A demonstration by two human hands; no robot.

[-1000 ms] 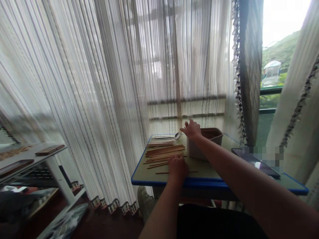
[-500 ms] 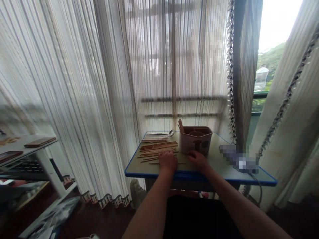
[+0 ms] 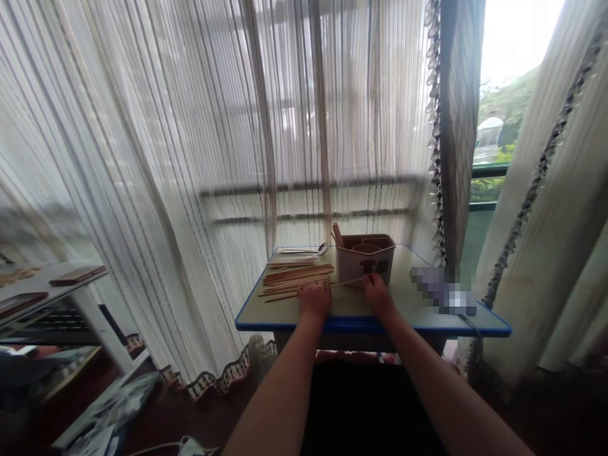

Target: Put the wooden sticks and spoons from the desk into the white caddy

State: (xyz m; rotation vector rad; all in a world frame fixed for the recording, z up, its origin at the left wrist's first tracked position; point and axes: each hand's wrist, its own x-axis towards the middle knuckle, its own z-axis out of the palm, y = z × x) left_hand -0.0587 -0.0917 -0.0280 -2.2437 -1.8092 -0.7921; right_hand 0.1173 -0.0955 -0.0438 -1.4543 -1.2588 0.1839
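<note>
Several brown wooden chopsticks (image 3: pixel 297 276) lie side by side on the left part of a small table (image 3: pixel 403 304) with a blue edge. One thin chopstick (image 3: pixel 348 282) spans the gap between my hands, slightly higher at its right end. My right hand (image 3: pixel 377 295) pinches that end in front of the holder. My left hand (image 3: pixel 314 300) is closed over the other end, at the near side of the row; its fingertips are partly hidden. Just behind my right hand stands a pinkish-brown utensil holder (image 3: pixel 349 263) with compartments; a few chopsticks (image 3: pixel 337 234) rise from its left one.
A slotted metal spoon (image 3: pixel 322 249) and pale sticks (image 3: pixel 294 261) lie at the table's back left. A blurred-out object (image 3: pixel 444 292) with a cable rests at the right. Sheer curtains (image 3: pixel 228 126) hang close behind; another table (image 3: pixel 90 282) stands left.
My right hand has come down from above the holder to the table and now grips a chopstick. The single chopstick at the table's front has left its place. Chopsticks now show in the holder.
</note>
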